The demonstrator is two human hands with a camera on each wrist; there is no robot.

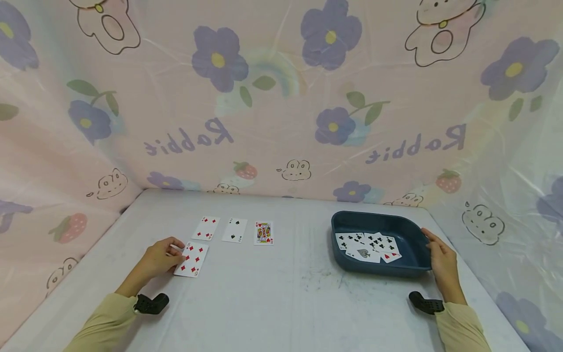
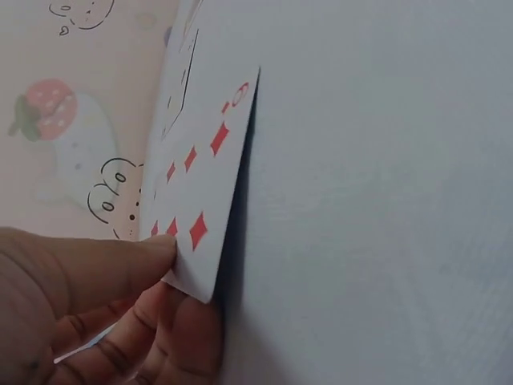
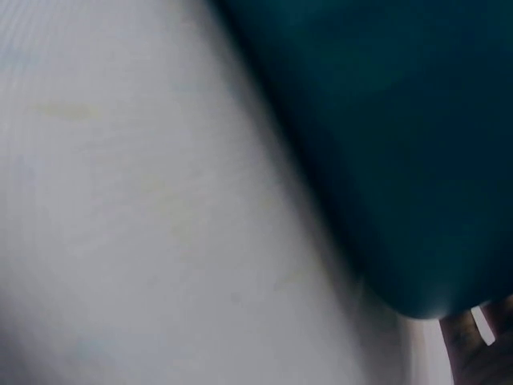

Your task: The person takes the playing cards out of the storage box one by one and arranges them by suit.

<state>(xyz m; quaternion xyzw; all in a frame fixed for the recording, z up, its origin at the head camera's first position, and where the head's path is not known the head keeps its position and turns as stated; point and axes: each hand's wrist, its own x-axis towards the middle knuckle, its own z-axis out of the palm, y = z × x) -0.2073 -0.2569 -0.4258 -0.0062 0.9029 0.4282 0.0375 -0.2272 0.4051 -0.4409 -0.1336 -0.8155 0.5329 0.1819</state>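
Four cards lay on the white cloth [image 1: 272,308] well to the left of the tray [image 1: 411,247]: a face card [image 1: 264,233] nearest to it, then a two of spades [image 1: 234,231], a four of diamonds [image 1: 205,228] and, on the four's near side, the six of diamonds [image 1: 195,261]. The left hand [image 1: 162,258] pinched the six by one edge, its thumb [image 2: 120,269] on the printed face and fingers beneath; in the left wrist view the card stood tilted, one long edge off the cloth. That looked like the step in hand: raising a thin card cleanly. It seemed to call for a light pinch, since a hard squeeze could bend the card, and for a lift up and away from the four, which lay so near that a low drag might catch it. The right hand [image 1: 444,264] gripped the tray's right end, its fingers at the rim; even pressure there would probably keep the tray from sliding or tipping. Inside, a loose heap of cards [image 1: 366,241] overlapped toward the tray's left side, so a jolt could well spread them.
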